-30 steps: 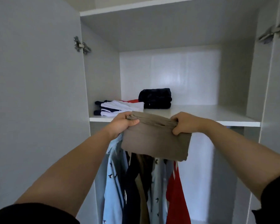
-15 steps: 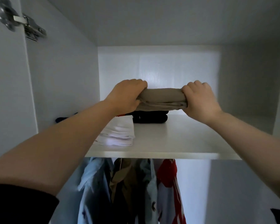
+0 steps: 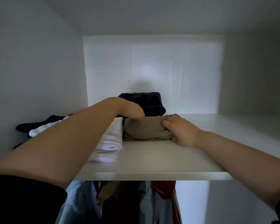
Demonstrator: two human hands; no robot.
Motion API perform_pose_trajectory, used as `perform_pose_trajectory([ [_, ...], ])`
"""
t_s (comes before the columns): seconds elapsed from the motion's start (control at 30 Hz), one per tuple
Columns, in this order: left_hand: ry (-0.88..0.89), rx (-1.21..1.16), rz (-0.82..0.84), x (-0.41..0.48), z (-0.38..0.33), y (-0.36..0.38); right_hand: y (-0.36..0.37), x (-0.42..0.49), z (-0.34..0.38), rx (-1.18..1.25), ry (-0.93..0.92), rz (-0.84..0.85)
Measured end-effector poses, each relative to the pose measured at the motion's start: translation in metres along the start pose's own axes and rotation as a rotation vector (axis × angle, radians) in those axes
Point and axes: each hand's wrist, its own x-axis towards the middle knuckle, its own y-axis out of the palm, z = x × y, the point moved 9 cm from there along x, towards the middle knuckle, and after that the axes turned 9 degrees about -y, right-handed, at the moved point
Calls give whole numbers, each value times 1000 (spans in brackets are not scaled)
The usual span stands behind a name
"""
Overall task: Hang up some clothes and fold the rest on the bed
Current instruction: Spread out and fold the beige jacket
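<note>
- Cloth bundle [image 3: 146, 129], tan and folded, aloft a moment earlier, lay on white wardrobe shelf [image 3: 152, 160] beside folded white stack [image 3: 111, 141].
- Left hand [image 3: 130, 111] and right hand [image 3: 180, 132] gripped its ends; only release remained.

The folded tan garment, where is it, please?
Head view: the tan garment lies on the shelf, right of the white pile, in front of the dark pile.

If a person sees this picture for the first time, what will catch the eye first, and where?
Inside a white wardrobe, the left hand and the right hand hold a folded tan garment by its ends on the shelf. Left of it lies a white folded stack, behind it a dark folded garment, and hanging clothes show below the shelf.
</note>
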Motion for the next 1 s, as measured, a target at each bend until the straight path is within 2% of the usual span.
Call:
perform_pose_trajectory([
  [0.03,-10,-116,-42,8,0,-5,0,1,3,61,-8,-10],
  [0.07,-21,-133,-94,16,-1,-5,0,2,4,169,6,-8],
  [0.13,-39,40,-125,30,-2,18,-3,7,-7,563,141,9],
  [0.2,-39,121,-126,42,-3,46,-16,10,-38,847,336,-149],
  [0.27,-26,98,-187,47,-1,52,-24,10,-66,714,464,-327],
  [0.3,-19,104,-208,48,0,52,-15,14,-68,610,468,-270],
  [0.33,-18,109,-217,47,1,51,5,19,-62,550,441,-127],
  [0.4,-26,132,-243,44,3,50,49,22,-49,571,406,125],
  [0.43,-27,144,-267,43,3,50,59,22,-48,595,406,144],
  [0.6,-66,161,-343,40,6,51,58,23,-50,536,403,14],
  [0.73,-202,183,-358,34,5,45,45,19,-46,463,413,49],
  [0.83,-291,149,-435,17,-8,35,25,5,-37,401,412,54],
  [0.93,-258,145,-511,-8,-38,29,-2,-28,-25,390,439,-34],
  [1.0,-226,204,-577,-29,-58,27,-28,-51,-17,284,408,-128],
])
